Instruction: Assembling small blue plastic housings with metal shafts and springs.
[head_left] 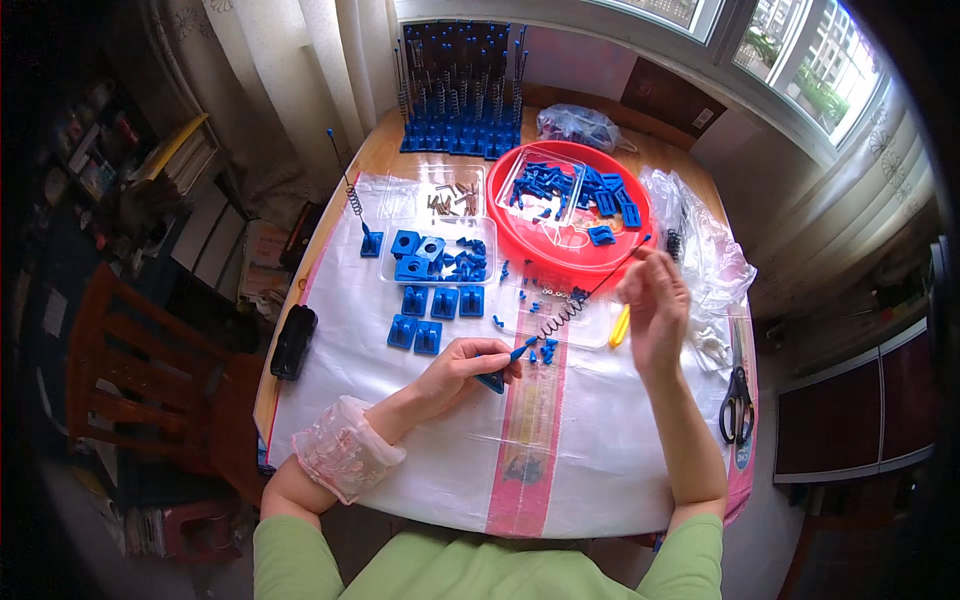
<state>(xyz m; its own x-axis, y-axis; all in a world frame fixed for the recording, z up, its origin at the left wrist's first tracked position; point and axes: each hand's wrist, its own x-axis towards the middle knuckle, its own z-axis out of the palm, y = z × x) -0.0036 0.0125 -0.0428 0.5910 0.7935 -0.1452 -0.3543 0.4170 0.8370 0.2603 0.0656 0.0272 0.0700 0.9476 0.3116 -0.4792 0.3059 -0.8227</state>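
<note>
My left hand is closed around a blue plastic base with a pointed blue piece at its top. A dark coiled spring wire rises from that piece, slanting up to the right. With thumb and fingers, my right hand pinches the wire near its far end, where a small blue tip shows. Several small blue plastic parts lie on the white cloth close to the wire. Left of them sit several square blue bases, some in a clear plastic box.
One finished-looking spring stand stands at the left; many more fill the back. A red basin holds blue parts. Brass-coloured pins lie in a clear tray. Black scissors, a yellow tool and a black case lie around.
</note>
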